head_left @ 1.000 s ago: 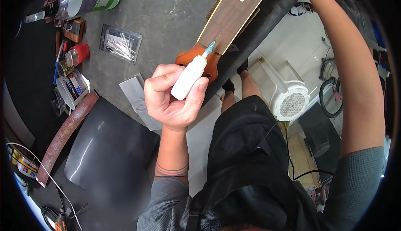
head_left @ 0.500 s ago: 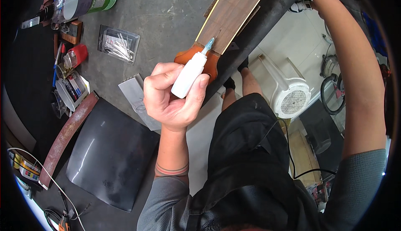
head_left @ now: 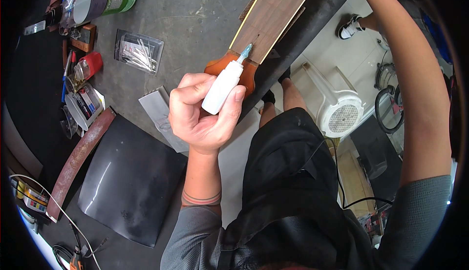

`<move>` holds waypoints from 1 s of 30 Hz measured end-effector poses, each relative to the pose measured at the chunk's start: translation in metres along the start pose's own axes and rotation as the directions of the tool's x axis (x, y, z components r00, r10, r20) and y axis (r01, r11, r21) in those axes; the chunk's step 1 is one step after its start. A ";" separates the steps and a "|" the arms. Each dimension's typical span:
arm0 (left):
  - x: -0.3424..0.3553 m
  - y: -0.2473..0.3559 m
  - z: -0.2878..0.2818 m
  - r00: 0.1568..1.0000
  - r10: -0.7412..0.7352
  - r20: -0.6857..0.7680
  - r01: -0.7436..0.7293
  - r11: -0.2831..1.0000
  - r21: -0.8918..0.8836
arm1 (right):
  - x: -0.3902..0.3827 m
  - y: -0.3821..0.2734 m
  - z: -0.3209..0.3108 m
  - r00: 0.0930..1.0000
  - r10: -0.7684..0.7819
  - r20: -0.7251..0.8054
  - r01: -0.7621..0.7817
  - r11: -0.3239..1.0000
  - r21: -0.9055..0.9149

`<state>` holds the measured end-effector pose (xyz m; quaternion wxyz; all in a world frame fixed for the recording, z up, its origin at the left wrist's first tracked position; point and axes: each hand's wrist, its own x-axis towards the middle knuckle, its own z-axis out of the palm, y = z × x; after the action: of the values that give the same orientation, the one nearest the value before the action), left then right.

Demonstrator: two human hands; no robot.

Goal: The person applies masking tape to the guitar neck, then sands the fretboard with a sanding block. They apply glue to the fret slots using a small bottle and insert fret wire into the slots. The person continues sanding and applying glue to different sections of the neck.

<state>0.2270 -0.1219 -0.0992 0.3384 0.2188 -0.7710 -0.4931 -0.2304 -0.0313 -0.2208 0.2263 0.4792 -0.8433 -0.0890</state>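
My left hand (head_left: 202, 114) is closed around a small white squeeze bottle (head_left: 222, 89), thumb on one side and fingers on the other. The bottle's translucent bluish nozzle (head_left: 245, 52) points away from me, over the end of a dark wooden fretboard (head_left: 266, 21). Whether its tip touches the wood I cannot tell. A small dark mark shows just past the tip. The fretboard has pale edging and a round white inlay; below it an orange-brown headstock (head_left: 248, 77) is partly hidden by my hand. My right arm (head_left: 415, 74) reaches far forward, its hand outside the picture.
On the grey bench (head_left: 181, 21) are a clear tray of thin metal strips (head_left: 139, 52), a green-and-clear bottle (head_left: 100, 1), a red-capped jar (head_left: 89, 66) and a curved black sheet (head_left: 132, 177). A white stool (head_left: 339, 109) and another person's shoe (head_left: 349, 27) are at right.
The other person's shoe at the right has come nearer and shows more fully. My left hand and the bottle have shifted barely, slightly to the right.
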 end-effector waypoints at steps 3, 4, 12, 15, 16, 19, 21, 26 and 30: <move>-0.001 0.001 0.001 0.999 -0.028 -0.018 0.028 0.999 -0.025 | 0.000 -0.001 0.000 1.000 -0.004 -0.001 0.004 1.000 0.004; -0.001 0.001 0.001 1.000 -0.023 -0.014 0.023 0.999 -0.022 | 0.000 -0.001 0.001 1.000 -0.002 -0.002 0.002 1.000 0.004; -0.005 0.002 -0.001 1.000 0.002 -0.004 -0.002 1.000 -0.016 | -0.001 -0.002 0.002 1.000 -0.004 -0.002 0.004 1.000 0.007; -0.007 0.004 -0.003 1.000 -0.017 0.001 0.017 1.000 -0.014 | -0.002 -0.003 0.002 1.000 -0.007 -0.004 0.007 1.000 0.006; -0.008 0.004 -0.004 1.000 -0.018 -0.001 0.018 1.000 -0.020 | -0.002 -0.003 0.002 1.000 -0.004 -0.001 0.004 1.000 0.006; -0.013 0.004 -0.005 1.000 -0.026 -0.013 0.025 0.999 -0.044 | -0.002 -0.003 0.002 1.000 -0.004 -0.006 0.004 1.000 0.006; -0.014 0.004 -0.004 0.999 -0.040 -0.030 0.038 0.997 -0.069 | -0.002 -0.002 0.002 1.000 -0.004 -0.007 0.004 1.000 0.009; -0.008 0.004 -0.001 1.000 -0.009 -0.011 0.008 0.999 -0.036 | -0.003 -0.004 0.001 1.000 -0.009 -0.009 0.009 1.000 0.005; -0.007 0.005 0.001 1.000 -0.007 -0.014 0.007 0.999 -0.032 | -0.003 -0.004 0.001 1.000 -0.008 -0.011 0.008 1.000 0.007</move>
<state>0.2311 -0.1148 -0.0973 0.3455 0.2197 -0.7599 -0.5049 -0.2264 -0.0304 -0.2238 0.2286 0.4837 -0.8406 -0.0842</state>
